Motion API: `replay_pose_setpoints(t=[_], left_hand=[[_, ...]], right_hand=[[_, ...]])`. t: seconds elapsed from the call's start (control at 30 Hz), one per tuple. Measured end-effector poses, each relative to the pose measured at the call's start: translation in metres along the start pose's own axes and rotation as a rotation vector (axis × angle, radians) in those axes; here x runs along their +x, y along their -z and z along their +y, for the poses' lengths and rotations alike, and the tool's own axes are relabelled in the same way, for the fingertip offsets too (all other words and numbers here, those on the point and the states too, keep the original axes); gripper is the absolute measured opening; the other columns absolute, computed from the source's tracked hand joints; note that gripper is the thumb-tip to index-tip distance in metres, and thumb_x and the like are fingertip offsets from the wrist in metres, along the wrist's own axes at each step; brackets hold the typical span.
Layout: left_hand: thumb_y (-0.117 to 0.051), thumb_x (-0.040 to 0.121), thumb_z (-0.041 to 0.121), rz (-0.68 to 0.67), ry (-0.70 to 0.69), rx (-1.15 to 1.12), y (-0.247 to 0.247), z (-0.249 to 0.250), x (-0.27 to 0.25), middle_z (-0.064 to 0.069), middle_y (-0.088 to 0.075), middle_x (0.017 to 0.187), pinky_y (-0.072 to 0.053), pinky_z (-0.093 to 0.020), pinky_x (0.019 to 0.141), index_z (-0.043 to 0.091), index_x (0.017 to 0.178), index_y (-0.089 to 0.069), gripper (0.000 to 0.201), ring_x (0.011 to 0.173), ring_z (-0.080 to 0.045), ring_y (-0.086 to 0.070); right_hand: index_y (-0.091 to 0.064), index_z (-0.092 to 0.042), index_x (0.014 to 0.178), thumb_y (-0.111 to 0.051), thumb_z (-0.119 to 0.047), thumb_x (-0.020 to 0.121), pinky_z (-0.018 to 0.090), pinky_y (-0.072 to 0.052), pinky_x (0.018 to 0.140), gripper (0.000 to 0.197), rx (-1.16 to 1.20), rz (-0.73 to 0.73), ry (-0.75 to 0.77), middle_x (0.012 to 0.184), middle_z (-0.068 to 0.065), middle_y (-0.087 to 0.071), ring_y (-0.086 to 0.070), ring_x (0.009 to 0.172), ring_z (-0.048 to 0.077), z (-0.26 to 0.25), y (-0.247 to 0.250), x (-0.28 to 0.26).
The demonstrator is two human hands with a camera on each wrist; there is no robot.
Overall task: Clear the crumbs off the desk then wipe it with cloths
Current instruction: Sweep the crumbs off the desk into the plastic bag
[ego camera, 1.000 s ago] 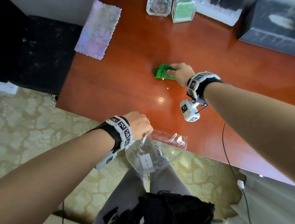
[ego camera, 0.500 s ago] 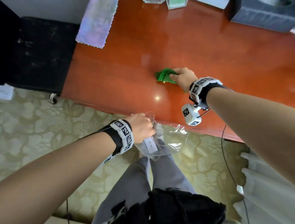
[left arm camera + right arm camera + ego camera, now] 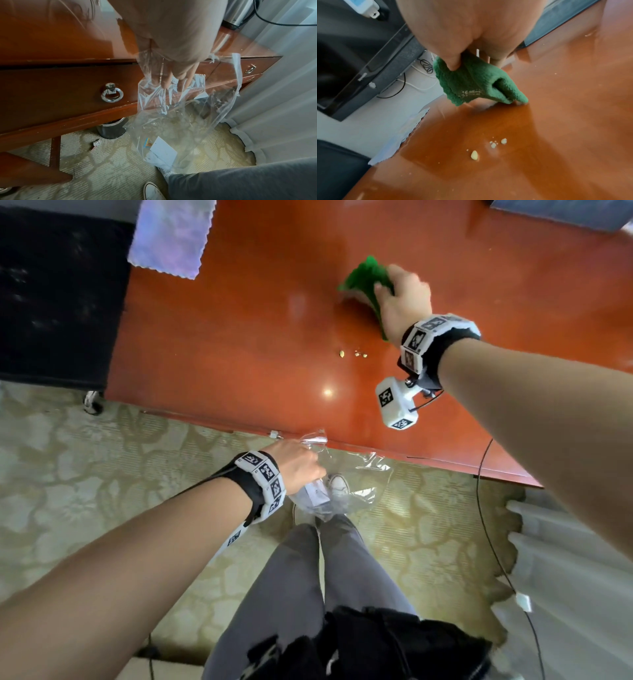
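My right hand (image 3: pixel 402 297) (image 3: pixel 471 44) grips a bunched green cloth (image 3: pixel 364 280) (image 3: pixel 476 83), whose lower tip touches the glossy red-brown desk (image 3: pixel 239 354) (image 3: pixel 556 135). A few pale yellow crumbs (image 3: pixel 352 354) (image 3: pixel 488 147) lie on the desk nearer to me than the cloth. My left hand (image 3: pixel 298 465) (image 3: pixel 171 65) holds the rim of a clear plastic bag (image 3: pixel 337 491) (image 3: pixel 180 128) just below the desk's front edge; paper scraps lie in its bottom.
A pale iridescent cloth (image 3: pixel 169 234) (image 3: pixel 399 138) lies at the desk's far left corner. A dark box (image 3: pixel 561 210) sits at the far right. Below the desk edge are a drawer with a ring pull (image 3: pixel 112 94), a small dark bin (image 3: pixel 111 129), carpet and white curtains (image 3: pixel 283 94).
My right hand has lifted the green cloth and carried it farther away across the desk, uncovering the crumbs. The left hand still holds the bag at the desk edge.
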State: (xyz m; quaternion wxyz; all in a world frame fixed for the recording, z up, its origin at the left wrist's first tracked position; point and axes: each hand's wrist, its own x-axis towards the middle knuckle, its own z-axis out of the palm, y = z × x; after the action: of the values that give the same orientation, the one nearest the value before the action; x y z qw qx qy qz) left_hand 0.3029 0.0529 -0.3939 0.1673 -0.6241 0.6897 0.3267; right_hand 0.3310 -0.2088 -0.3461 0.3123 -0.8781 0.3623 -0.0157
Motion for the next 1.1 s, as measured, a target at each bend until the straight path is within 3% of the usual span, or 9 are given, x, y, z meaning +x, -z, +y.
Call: replay_pose_setpoints(t=[0.1,0.2,0.27,0.5,0.7,0.77,0.9,1.0,1.1], left_hand=[[-0.054,0.096,0.008,0.018,0.016,-0.011,-0.002,-0.001,0.004,-0.004,-0.062,0.103,-0.057,-0.038,0.078,0.015,0.113,-0.063,0.021,0.090,-0.020,-0.063],[-0.053,0.096,0.008,-0.004,0.031,-0.001,-0.001,-0.002,0.007,-0.014,-0.051,0.141,-0.057,-0.035,0.078,0.016,0.119,-0.063,0.026,0.099,-0.024,-0.066],[-0.053,0.096,0.008,-0.032,0.050,0.015,0.000,-0.002,0.009,-0.017,-0.039,0.152,-0.056,-0.033,0.075,0.016,0.118,-0.063,0.026,0.099,-0.025,-0.066],[-0.056,0.094,0.006,-0.079,0.092,-0.003,0.000,0.007,0.018,-0.026,-0.023,0.158,-0.050,-0.043,0.098,0.015,0.119,-0.060,0.027,0.093,-0.021,-0.066],[-0.056,0.092,0.002,-0.097,0.157,-0.050,0.005,0.016,0.017,-0.022,-0.019,0.160,-0.047,-0.037,0.091,0.018,0.108,-0.065,0.025,0.089,-0.017,-0.062],[-0.056,0.091,0.001,-0.092,0.186,-0.092,0.003,0.017,0.018,-0.019,-0.017,0.162,-0.046,-0.035,0.089,0.019,0.106,-0.066,0.026,0.096,-0.019,-0.063],[-0.058,0.088,0.000,-0.073,0.222,-0.156,-0.002,0.018,0.020,-0.019,-0.014,0.162,-0.038,-0.043,0.111,0.019,0.102,-0.068,0.026,0.111,-0.023,-0.062],[-0.057,0.092,0.003,-0.104,0.242,-0.149,0.002,0.022,0.019,-0.018,-0.013,0.163,-0.044,-0.037,0.099,0.021,0.109,-0.067,0.028,0.106,-0.022,-0.062],[-0.055,0.097,0.009,-0.136,0.247,-0.124,0.007,0.023,0.020,-0.016,-0.014,0.163,-0.038,-0.025,0.068,0.024,0.112,-0.066,0.024,0.071,-0.010,-0.053]], right_hand=[[-0.058,-0.007,0.116,-0.043,-0.018,0.101,0.025,-0.030,0.068,0.024,-0.082,-0.126,0.060,0.102,0.014,-0.059,-0.052,0.095,0.026,0.002,-0.007,0.004],[-0.059,-0.006,0.119,-0.045,-0.019,0.100,0.029,-0.041,0.073,0.027,-0.194,-0.309,0.073,0.101,0.017,-0.062,-0.059,0.099,0.034,0.015,-0.020,-0.002],[-0.059,-0.008,0.126,-0.046,-0.018,0.100,0.026,-0.041,0.076,0.031,-0.207,-0.343,0.081,0.108,0.019,-0.065,-0.060,0.101,0.033,0.022,-0.026,-0.009],[-0.051,-0.013,0.139,-0.045,-0.020,0.102,0.023,-0.036,0.080,0.039,-0.213,-0.379,0.109,0.118,0.018,-0.063,-0.058,0.109,0.032,0.031,-0.027,-0.014],[-0.048,-0.013,0.143,-0.045,-0.020,0.102,0.027,-0.042,0.089,0.041,-0.235,-0.406,0.163,0.125,0.017,-0.061,-0.055,0.116,0.032,0.036,-0.026,-0.029],[-0.049,-0.011,0.140,-0.043,-0.021,0.103,0.027,-0.039,0.086,0.039,-0.249,-0.423,0.179,0.121,0.018,-0.062,-0.054,0.116,0.033,0.038,-0.023,-0.033],[-0.057,-0.007,0.125,-0.043,-0.022,0.103,0.028,-0.038,0.079,0.030,-0.268,-0.452,0.222,0.097,0.014,-0.061,-0.057,0.103,0.033,0.038,-0.020,-0.045],[-0.059,-0.006,0.113,-0.044,-0.021,0.102,0.029,-0.039,0.074,0.024,-0.277,-0.479,0.240,0.090,0.015,-0.062,-0.058,0.092,0.031,0.040,-0.019,-0.058],[-0.059,-0.007,0.111,-0.044,-0.022,0.102,0.031,-0.043,0.074,0.023,-0.286,-0.502,0.251,0.087,0.015,-0.064,-0.058,0.087,0.031,0.045,-0.018,-0.076]])
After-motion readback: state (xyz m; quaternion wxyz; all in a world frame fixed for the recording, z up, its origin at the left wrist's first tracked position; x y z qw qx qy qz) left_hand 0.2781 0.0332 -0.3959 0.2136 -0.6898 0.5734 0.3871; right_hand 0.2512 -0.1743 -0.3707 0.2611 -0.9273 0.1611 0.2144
